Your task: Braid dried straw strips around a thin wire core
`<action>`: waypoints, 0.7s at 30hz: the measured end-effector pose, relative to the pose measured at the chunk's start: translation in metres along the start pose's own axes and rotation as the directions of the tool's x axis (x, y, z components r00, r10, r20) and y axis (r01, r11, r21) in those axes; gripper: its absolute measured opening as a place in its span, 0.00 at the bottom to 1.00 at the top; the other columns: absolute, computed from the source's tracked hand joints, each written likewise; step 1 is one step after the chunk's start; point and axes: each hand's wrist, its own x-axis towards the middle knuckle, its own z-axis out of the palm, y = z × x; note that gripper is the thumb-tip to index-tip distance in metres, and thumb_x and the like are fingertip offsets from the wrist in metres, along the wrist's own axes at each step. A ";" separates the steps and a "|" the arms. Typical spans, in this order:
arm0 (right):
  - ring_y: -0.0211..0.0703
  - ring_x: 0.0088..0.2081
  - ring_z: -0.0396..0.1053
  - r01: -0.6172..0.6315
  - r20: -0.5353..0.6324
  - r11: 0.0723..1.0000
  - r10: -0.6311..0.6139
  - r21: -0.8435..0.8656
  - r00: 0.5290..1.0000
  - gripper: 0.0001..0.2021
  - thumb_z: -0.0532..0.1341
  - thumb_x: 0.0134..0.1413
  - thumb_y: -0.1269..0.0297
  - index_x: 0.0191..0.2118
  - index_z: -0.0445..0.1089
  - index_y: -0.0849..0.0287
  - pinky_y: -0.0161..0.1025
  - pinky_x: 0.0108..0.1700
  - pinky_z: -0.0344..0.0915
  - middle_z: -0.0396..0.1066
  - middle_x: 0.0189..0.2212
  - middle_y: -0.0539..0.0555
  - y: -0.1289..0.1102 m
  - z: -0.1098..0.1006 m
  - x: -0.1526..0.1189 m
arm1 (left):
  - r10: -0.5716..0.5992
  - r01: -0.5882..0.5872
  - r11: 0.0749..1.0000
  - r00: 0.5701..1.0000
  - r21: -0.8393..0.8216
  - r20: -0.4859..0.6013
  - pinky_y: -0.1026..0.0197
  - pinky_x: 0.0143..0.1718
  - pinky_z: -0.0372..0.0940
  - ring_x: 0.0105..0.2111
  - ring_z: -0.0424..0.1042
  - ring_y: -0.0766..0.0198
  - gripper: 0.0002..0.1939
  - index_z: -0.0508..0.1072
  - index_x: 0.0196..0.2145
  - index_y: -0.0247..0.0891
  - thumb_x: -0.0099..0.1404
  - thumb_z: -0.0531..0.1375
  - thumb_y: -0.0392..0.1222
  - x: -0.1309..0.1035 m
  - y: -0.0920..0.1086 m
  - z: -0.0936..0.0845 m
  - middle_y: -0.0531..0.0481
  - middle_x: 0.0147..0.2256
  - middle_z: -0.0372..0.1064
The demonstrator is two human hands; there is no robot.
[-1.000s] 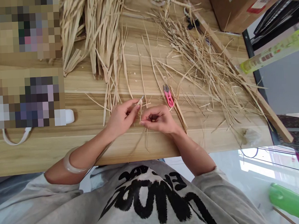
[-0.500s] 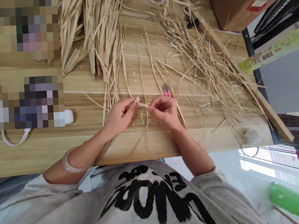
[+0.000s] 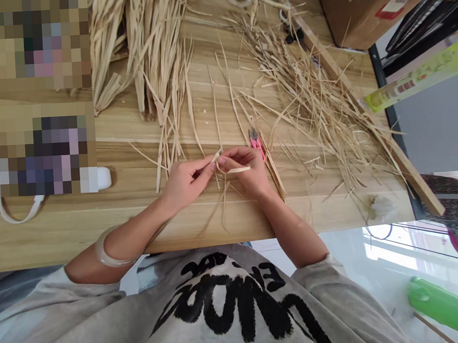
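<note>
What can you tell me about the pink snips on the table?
The pink snips are a small cutting tool with bright pink handles, plastic by the look, and short, dark grey blades that look like metal. They lie on the wooden table, blades pointing away from the person. Loose straw strips lie close by on the right. The right hand hides part of the handles; whether it touches them, I cannot tell.
</note>
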 end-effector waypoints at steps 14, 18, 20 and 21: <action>0.32 0.21 0.66 -0.046 -0.133 0.999 0.048 0.019 0.990 0.12 0.70 0.42 0.57 0.26 0.71 0.60 0.33 0.25 0.64 0.72 0.19 0.48 0.011 0.008 -0.001 | 0.068 -0.063 0.992 0.997 0.113 -0.043 0.70 0.16 0.51 0.14 0.56 0.73 0.18 0.83 0.44 0.32 0.70 0.57 0.46 0.001 0.000 0.001 0.57 0.14 0.62; 0.31 0.20 0.65 -0.047 -0.130 0.998 0.051 0.038 0.990 0.10 0.69 0.43 0.59 0.25 0.70 0.60 0.33 0.25 0.64 0.71 0.18 0.47 0.011 0.009 0.000 | 0.076 -0.071 0.991 0.996 0.109 -0.041 0.70 0.16 0.52 0.14 0.56 0.74 0.18 0.82 0.44 0.31 0.70 0.56 0.46 0.001 0.000 0.002 0.58 0.14 0.62; 0.31 0.20 0.64 -0.037 -0.117 0.998 0.042 0.048 0.992 0.10 0.68 0.44 0.60 0.24 0.69 0.60 0.33 0.25 0.63 0.70 0.17 0.47 0.010 0.009 0.000 | 0.077 -0.072 0.992 0.996 0.106 -0.043 0.70 0.17 0.52 0.13 0.56 0.74 0.18 0.82 0.44 0.31 0.70 0.56 0.45 0.001 0.000 0.002 0.58 0.14 0.62; 0.31 0.20 0.64 -0.033 -0.107 0.998 0.039 0.050 0.994 0.10 0.68 0.44 0.61 0.24 0.69 0.59 0.33 0.25 0.63 0.70 0.17 0.46 0.009 0.009 0.000 | 0.075 -0.070 0.992 0.996 0.104 -0.044 0.70 0.17 0.52 0.13 0.56 0.74 0.18 0.82 0.44 0.31 0.70 0.56 0.45 0.000 0.000 0.002 0.58 0.14 0.62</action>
